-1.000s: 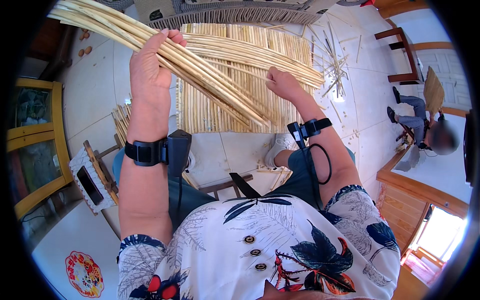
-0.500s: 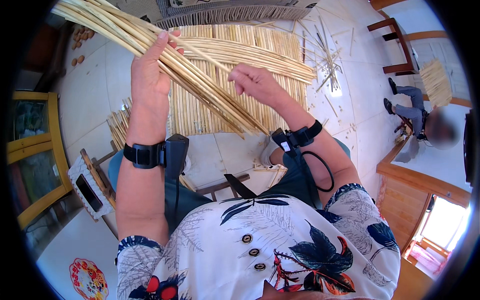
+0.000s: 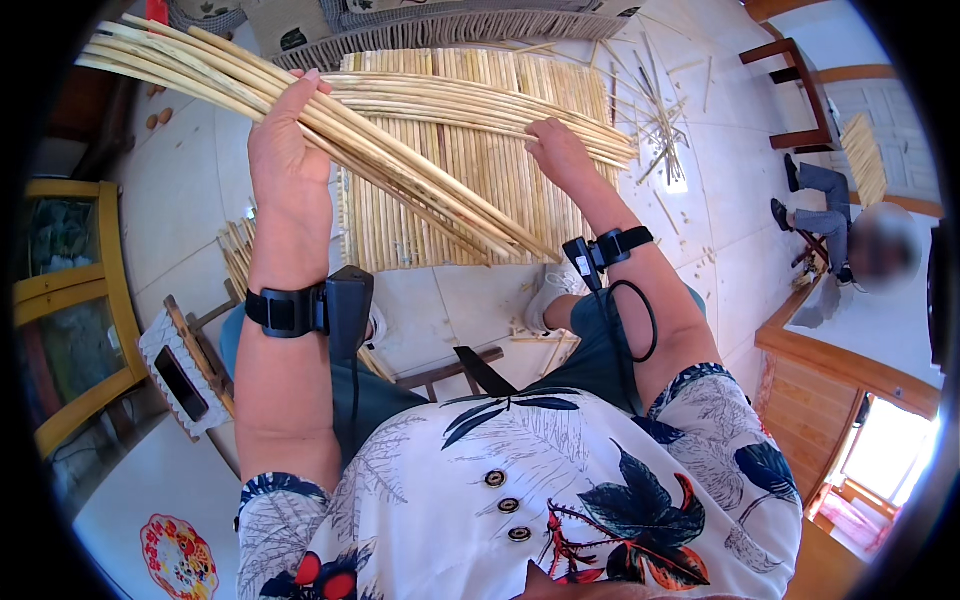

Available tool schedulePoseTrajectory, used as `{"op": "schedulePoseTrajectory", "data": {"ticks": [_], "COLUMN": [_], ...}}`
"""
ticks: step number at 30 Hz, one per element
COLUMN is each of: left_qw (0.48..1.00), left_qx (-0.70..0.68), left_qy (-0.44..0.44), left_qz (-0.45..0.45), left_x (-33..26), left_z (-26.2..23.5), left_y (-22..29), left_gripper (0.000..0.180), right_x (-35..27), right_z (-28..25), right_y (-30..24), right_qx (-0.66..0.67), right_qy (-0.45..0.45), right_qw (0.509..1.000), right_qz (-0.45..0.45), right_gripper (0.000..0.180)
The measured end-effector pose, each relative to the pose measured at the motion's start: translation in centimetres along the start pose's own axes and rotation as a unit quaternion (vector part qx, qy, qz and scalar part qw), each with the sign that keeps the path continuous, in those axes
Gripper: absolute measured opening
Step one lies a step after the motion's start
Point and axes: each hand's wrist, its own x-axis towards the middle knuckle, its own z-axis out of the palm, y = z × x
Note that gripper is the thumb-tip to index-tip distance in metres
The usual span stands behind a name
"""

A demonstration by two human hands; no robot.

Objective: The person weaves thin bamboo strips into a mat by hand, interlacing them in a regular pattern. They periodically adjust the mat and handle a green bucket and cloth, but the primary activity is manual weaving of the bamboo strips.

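The tiled floor (image 3: 200, 200) fills the view, with a person seated above it in a flowered shirt (image 3: 520, 500). Flat on the floor ahead lies a mat (image 3: 470, 200) of pale reeds set side by side, its near edge even and its surface closed across the width that shows; its far end runs under other woven work (image 3: 440, 25) at the top of the view. That much looks finished. Loose reeds (image 3: 660, 130) lie scattered on the tiles to the right of the mat, and a small stack of reeds (image 3: 238, 255) lies to its left, so stock remains unused.

Above the mat the person holds a long bundle (image 3: 420, 175) of reeds, slanting from upper left toward the mat's near edge. The left hand (image 3: 285, 150) is closed around the bundle near its middle, thumb over the top. The right hand (image 3: 555, 150) rests further right on a few reeds that fan out from the bundle toward the right; its fingers curl on them, though whether it grips 1 reed or several cannot be told. The 2 hands are well apart. By the look of it, sorting from the bundle is under way, with most of it unsorted.

A phone (image 3: 180, 383) lies on a stool (image 3: 190, 350) at the left. Another person (image 3: 850, 230) sits at the far right.
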Motion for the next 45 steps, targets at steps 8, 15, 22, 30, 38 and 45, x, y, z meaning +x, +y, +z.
{"op": "schedulePoseTrajectory", "data": {"ticks": [8, 15, 22, 30, 38, 45], "left_qw": [0.999, 0.999, 0.998, 0.997, 0.993, 1.000], "left_qx": [-0.021, -0.037, -0.040, -0.023, -0.056, -0.025], "left_qy": [-0.023, -0.024, -0.040, -0.059, -0.083, 0.012], "left_qz": [0.013, 0.015, -0.004, -0.044, -0.061, 0.001], "left_x": [-0.4, -0.1, 0.1, -0.5, -0.7, -0.8], "left_z": [0.7, 0.2, -0.2, 0.5, 0.7, 0.7], "left_y": [1.5, 1.3, 1.0, 0.1, -0.9, -0.2], "left_gripper": [0.017, 0.016, 0.018, 0.019, 0.017, 0.012], "right_x": [-0.9, -0.9, 0.2, -0.1, -1.2, 1.4], "right_z": [0.8, 1.5, -1.2, -4.9, -4.5, -2.9], "right_y": [0.1, 0.8, -1.4, -6.9, -9.2, -3.4], "right_qx": [-0.091, -0.057, 0.127, 0.457, 0.473, 0.184], "right_qy": [-0.025, -0.090, -0.057, -0.037, -0.216, -0.056], "right_qw": [0.995, 0.994, 0.990, 0.888, 0.854, 0.980], "right_qz": [-0.025, 0.006, 0.026, 0.014, 0.024, 0.048], "right_gripper": [0.018, 0.014, 0.014, 0.009, 0.012, 0.016]}}
